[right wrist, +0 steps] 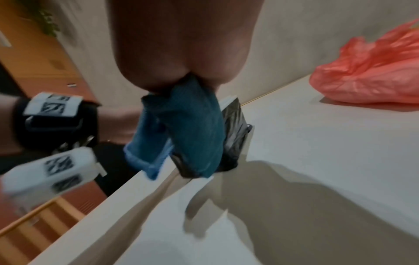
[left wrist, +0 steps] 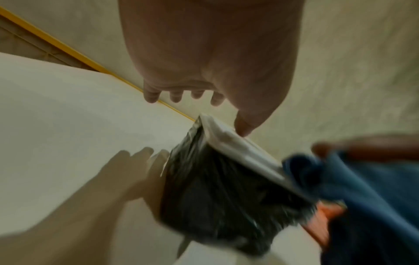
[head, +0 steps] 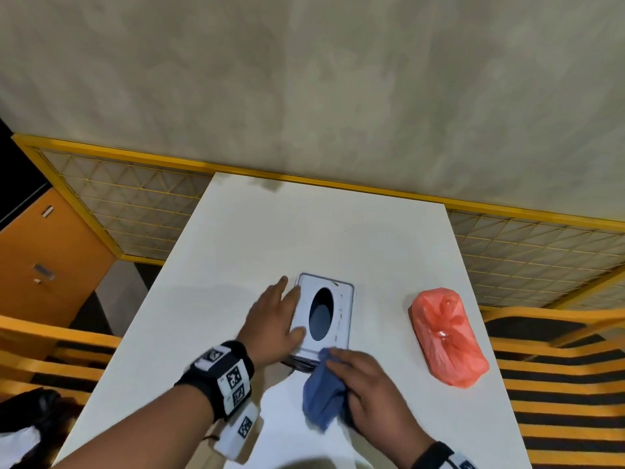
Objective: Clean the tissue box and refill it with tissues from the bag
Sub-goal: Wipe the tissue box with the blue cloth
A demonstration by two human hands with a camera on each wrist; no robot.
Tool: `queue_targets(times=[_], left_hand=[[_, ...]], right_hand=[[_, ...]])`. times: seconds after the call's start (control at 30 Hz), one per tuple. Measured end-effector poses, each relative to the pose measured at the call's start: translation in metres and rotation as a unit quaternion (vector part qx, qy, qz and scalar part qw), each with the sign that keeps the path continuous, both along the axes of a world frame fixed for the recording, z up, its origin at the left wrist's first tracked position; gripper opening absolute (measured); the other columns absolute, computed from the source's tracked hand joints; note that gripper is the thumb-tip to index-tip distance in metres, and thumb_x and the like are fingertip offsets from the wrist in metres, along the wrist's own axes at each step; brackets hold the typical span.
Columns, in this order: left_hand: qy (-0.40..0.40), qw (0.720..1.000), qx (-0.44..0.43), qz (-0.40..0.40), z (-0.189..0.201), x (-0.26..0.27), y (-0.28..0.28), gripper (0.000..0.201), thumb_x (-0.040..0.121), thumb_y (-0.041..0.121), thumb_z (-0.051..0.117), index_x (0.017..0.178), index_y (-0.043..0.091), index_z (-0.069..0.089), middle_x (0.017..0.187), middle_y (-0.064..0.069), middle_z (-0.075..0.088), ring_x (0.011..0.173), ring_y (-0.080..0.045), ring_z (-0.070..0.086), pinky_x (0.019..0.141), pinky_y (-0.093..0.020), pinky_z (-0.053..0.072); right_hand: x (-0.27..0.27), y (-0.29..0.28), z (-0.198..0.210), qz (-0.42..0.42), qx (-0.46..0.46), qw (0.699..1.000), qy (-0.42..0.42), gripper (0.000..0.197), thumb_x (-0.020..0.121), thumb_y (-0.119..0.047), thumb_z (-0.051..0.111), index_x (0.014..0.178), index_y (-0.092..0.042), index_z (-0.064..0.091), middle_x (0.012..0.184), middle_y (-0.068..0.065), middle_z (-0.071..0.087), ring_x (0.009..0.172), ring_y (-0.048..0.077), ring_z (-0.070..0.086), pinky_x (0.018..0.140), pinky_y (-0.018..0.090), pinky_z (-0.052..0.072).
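Observation:
The tissue box [head: 338, 301] has a white top with a dark oval slot and dark sides, and stands mid-table. My left hand [head: 287, 313] lies against its left side with straight fingers, thumb on the top. In the left wrist view the left hand [left wrist: 204, 71] shows its thumb touching the top edge of the box [left wrist: 226, 188]. My right hand [head: 365, 390] grips a bunched blue cloth [head: 323, 397] against the box's near edge. The right wrist view has the right hand [right wrist: 181, 53] clutching the cloth [right wrist: 188, 129] in front of the box [right wrist: 233, 125]. A knotted red bag [head: 446, 336] lies to the right.
The white table [head: 304, 231] ends near my body and at a yellow-framed mesh partition [head: 135, 204] at the back. An orange cabinet [head: 50, 258] stands far left. Orange and black striped seats [head: 558, 384] flank the table. The red bag [right wrist: 371, 75] sits apart from the box.

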State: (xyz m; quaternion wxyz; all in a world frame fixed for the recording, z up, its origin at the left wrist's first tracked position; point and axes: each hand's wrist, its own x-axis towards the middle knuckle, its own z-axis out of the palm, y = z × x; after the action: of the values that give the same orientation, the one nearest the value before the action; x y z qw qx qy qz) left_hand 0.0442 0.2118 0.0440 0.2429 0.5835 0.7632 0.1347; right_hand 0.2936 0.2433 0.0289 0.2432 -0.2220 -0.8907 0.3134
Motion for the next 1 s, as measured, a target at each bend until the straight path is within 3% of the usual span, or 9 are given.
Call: queue_targets(times=[0.07, 0.17, 0.33, 0.47, 0.6, 0.67, 0.77, 0.9, 1.0], left_hand=[[0.010, 0.999, -0.027, -0.020, -0.014, 0.013, -0.010, 0.098, 0.078, 0.071, 0.027, 0.160, 0.023, 0.002, 0.168, -0.006, -0.012, 0.155, -0.030, -0.003, 0.123, -0.052, 0.016], [0.006, 0.999, -0.051, -0.011, -0.025, 0.028, -0.017, 0.087, 0.093, 0.067, 0.026, 0.158, 0.022, -0.011, 0.166, 0.000, -0.023, 0.155, -0.026, -0.011, 0.122, -0.055, 0.013], [0.031, 0.996, -0.079, -0.018, -0.026, 0.031, -0.019, 0.093, 0.079, 0.070, -0.003, 0.157, 0.022, -0.017, 0.164, 0.001, -0.029, 0.155, -0.022, -0.013, 0.121, -0.058, 0.011], [0.034, 0.995, -0.090, -0.026, -0.021, 0.032, -0.015, 0.075, 0.102, 0.056, 0.020, 0.156, 0.021, -0.018, 0.158, 0.003, -0.036, 0.154, -0.021, -0.015, 0.122, -0.057, 0.007], [0.042, 0.995, -0.091, -0.023, -0.020, 0.035, -0.014, 0.074, 0.104, 0.053, 0.024, 0.157, 0.021, -0.018, 0.161, 0.002, -0.033, 0.155, -0.020, -0.014, 0.122, -0.057, 0.008], [0.046, 0.995, -0.091, -0.021, -0.022, 0.034, -0.013, 0.075, 0.103, 0.053, 0.025, 0.157, 0.022, -0.017, 0.158, 0.004, -0.036, 0.155, -0.021, -0.013, 0.122, -0.057, 0.010], [0.054, 0.994, -0.098, -0.020, -0.023, 0.034, -0.013, 0.075, 0.103, 0.055, 0.024, 0.157, 0.022, -0.016, 0.163, 0.002, -0.030, 0.155, -0.022, -0.011, 0.121, -0.058, 0.014], [0.045, 0.994, -0.100, -0.014, -0.021, 0.036, -0.014, 0.074, 0.103, 0.055, 0.024, 0.157, 0.023, -0.017, 0.162, 0.003, -0.032, 0.155, -0.022, -0.013, 0.121, -0.059, 0.012], [0.040, 0.993, -0.108, -0.015, -0.021, 0.036, -0.014, 0.074, 0.103, 0.055, 0.024, 0.156, 0.024, -0.018, 0.151, 0.008, -0.041, 0.155, -0.022, -0.014, 0.121, -0.059, 0.010]], right_hand=[[0.005, 0.008, 0.005, -0.086, 0.024, 0.996, 0.025, 0.042, 0.087, -0.010, 0.044, 0.123, -0.012, 0.065, 0.137, -0.003, 0.054, 0.123, 0.012, 0.050, 0.107, 0.022, 0.036], [-0.001, 0.011, 0.005, -0.155, 0.062, 0.986, 0.017, 0.048, 0.080, -0.010, 0.041, 0.123, -0.011, 0.064, 0.134, 0.004, 0.056, 0.120, 0.017, 0.048, 0.107, 0.020, 0.033], [-0.033, -0.013, -0.023, -0.037, 0.140, 0.985, -0.096, 0.041, 0.088, -0.022, 0.047, 0.122, -0.011, 0.068, 0.131, 0.010, 0.062, 0.122, 0.023, 0.051, 0.101, 0.038, 0.046], [-0.031, 0.014, -0.027, -0.037, 0.158, 0.984, -0.071, 0.036, 0.088, -0.027, 0.052, 0.112, -0.010, 0.073, 0.121, 0.009, 0.068, 0.114, 0.022, 0.057, 0.099, 0.035, 0.048], [-0.038, 0.028, -0.015, -0.070, 0.136, 0.987, -0.044, 0.035, 0.083, -0.016, 0.047, 0.102, -0.008, 0.075, 0.114, 0.009, 0.072, 0.108, 0.018, 0.059, 0.103, 0.027, 0.039], [-0.047, 0.038, -0.006, -0.099, 0.125, 0.985, -0.064, 0.040, 0.078, -0.016, 0.042, 0.097, -0.008, 0.076, 0.111, 0.009, 0.073, 0.106, 0.020, 0.063, 0.102, 0.034, 0.042], [-0.055, 0.058, -0.002, -0.130, 0.085, 0.981, -0.114, 0.044, 0.074, -0.011, 0.040, 0.101, -0.005, 0.075, 0.118, 0.014, 0.070, 0.106, 0.030, 0.067, 0.101, 0.044, 0.035], [-0.049, 0.058, 0.002, -0.086, 0.082, 0.988, -0.102, 0.041, 0.077, -0.014, 0.041, 0.098, -0.003, 0.075, 0.112, 0.015, 0.071, 0.105, 0.028, 0.068, 0.096, 0.032, 0.047], [-0.040, 0.030, 0.005, -0.036, 0.095, 0.994, -0.046, 0.033, 0.081, -0.013, 0.045, 0.090, -0.002, 0.075, 0.100, 0.013, 0.072, 0.100, 0.020, 0.061, 0.095, 0.024, 0.043]])
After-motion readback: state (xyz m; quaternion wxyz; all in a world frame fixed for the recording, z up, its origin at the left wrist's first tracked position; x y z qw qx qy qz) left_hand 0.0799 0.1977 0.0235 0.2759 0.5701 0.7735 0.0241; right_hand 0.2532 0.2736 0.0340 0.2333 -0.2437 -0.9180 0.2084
